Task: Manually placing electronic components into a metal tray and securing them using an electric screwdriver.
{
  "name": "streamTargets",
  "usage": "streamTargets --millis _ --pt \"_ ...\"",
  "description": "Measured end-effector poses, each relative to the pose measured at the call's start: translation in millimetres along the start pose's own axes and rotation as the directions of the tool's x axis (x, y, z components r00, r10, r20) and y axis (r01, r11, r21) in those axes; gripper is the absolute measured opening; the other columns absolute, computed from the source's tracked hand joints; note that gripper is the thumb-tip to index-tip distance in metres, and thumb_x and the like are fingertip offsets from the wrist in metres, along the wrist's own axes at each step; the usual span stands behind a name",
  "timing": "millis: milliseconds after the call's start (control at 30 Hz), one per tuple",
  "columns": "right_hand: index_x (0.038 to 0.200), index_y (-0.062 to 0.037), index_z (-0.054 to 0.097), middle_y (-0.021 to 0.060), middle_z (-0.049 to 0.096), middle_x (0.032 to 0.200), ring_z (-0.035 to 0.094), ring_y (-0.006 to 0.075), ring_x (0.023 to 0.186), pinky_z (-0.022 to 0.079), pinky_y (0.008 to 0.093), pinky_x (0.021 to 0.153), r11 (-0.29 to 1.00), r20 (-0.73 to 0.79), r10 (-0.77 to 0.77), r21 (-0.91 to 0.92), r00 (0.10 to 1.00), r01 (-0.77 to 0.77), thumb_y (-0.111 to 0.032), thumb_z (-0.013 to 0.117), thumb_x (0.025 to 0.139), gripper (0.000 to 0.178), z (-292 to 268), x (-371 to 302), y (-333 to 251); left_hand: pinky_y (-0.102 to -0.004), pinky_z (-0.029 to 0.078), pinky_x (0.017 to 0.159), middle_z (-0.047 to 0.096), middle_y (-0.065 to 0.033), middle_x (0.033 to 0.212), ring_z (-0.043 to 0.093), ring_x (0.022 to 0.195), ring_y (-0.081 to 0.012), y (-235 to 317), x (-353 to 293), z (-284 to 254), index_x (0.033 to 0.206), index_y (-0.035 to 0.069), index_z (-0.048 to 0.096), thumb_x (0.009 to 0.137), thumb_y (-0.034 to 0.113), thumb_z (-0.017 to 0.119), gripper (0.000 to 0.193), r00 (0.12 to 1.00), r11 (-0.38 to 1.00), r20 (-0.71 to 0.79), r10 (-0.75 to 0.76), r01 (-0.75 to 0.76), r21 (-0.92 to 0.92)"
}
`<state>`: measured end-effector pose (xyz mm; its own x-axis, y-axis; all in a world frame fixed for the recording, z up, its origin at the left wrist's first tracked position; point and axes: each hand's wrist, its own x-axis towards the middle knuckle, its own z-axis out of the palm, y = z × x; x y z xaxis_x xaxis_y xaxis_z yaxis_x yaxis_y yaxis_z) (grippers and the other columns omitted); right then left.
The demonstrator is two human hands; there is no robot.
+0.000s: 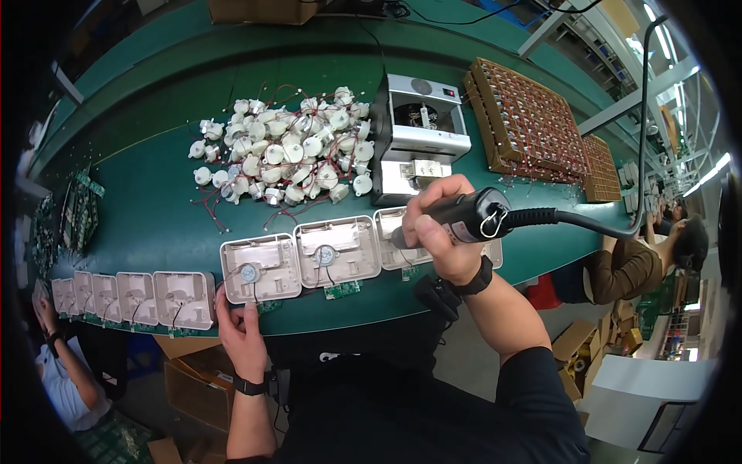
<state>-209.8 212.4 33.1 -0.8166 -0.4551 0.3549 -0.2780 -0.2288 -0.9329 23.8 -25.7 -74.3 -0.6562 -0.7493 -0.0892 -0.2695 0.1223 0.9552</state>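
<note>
In my right hand (448, 232) is a black electric screwdriver (468, 215), fingers wrapped round its body, its cable running off to the right. Its tip is hidden, above a white plastic housing (389, 224) in the row. My left hand (242, 336) grips the near left corner of another open white housing (270, 251), thumb at the near edge and fingers along the side. A round metal-faced part (249, 272) with a dark wire sits inside that one. The neighbouring housing (340, 241) holds a similar part (325, 255), and a green circuit board (342, 290) sticks out at its near edge.
More housings (183, 298) continue leftward along the table edge. Beyond them lies a heap of white round parts with red wires (290, 147), beside a grey machine (423, 127). A brown partitioned tray (533, 116) stands at the right. Circuit boards (77, 213) are piled left. Co-workers sit at both sides.
</note>
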Motion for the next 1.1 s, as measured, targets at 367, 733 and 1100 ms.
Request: streamTargets --millis 367,733,1100 --pt "0.107 -0.0069 0.046 0.0099 0.059 0.077 0.055 0.0174 0.059 0.048 0.0314 0.055 0.994 -0.053 0.055 0.101 0.997 -0.05 -0.019 0.067 0.09 0.029 -99 7 -20 -0.0202 0.038 0.053 0.06 0.0002 0.085 0.048 0.067 -0.0049 19 -11 49 0.147 0.003 0.042 0.099 0.015 0.059 0.052 0.969 0.995 0.234 0.078 -0.089 0.037" --pt "0.106 -0.0058 0.049 0.0106 0.058 0.079 0.054 0.0169 0.058 0.048 0.0314 0.056 0.984 -0.476 0.11 -0.075 0.872 -0.164 -0.012 0.062 0.091 0.021 -138 -105 -86 -0.0225 0.046 0.065 0.056 -0.0081 0.13 0.054 0.087 -0.0092 23 -4 46 0.149 0.002 0.041 0.096 0.011 0.06 0.057 0.967 0.998 0.252 0.039 -0.05 0.038" --pt "0.105 -0.0031 0.048 0.0116 0.058 0.079 0.056 0.017 0.06 0.05 0.0301 0.059 0.958 -0.535 -0.202 -0.282 0.82 0.053 -0.002 0.059 0.089 0.02 -180 -114 -42 -0.0232 0.05 0.06 0.047 -0.0109 0.141 0.057 0.091 -0.0122 12 9 55 0.149 0.0 0.041 0.1 0.018 0.06 0.056 0.92 0.944 0.328 0.216 -0.283 0.172"
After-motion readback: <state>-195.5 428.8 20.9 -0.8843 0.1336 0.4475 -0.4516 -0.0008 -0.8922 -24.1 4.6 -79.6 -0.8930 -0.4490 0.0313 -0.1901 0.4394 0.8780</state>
